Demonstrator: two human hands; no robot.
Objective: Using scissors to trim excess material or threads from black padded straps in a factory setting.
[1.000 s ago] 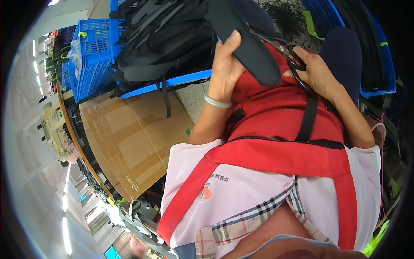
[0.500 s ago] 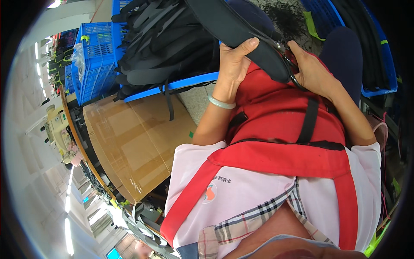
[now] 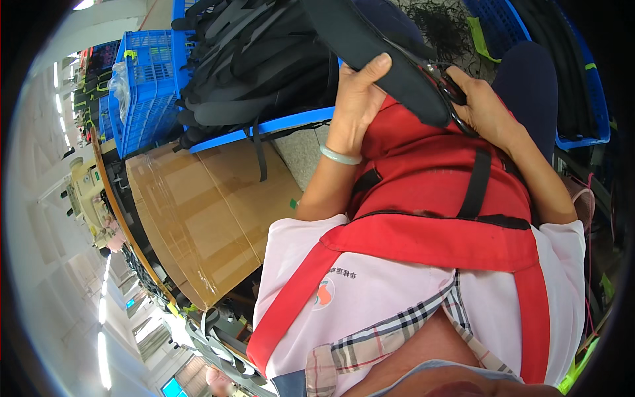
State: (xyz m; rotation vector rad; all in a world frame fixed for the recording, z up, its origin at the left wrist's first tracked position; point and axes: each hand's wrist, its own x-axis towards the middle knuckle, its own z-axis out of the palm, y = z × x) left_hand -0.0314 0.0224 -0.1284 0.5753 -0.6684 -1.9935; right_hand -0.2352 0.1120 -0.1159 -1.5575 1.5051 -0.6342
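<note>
At upper centre, the left hand pinches a black strap slanting down rightward; the right hand, nearer its rounded end, holds scissors, blades alongside the strap's right edge.

Worn on the head, as the left one of two side-by-side fisheye lenses. Looking steeply downward, from very near above the plaid collar, over the red apron to the left hand and the right hand. Reaching sideways, on the left, until the distant ceiling lights.
</note>
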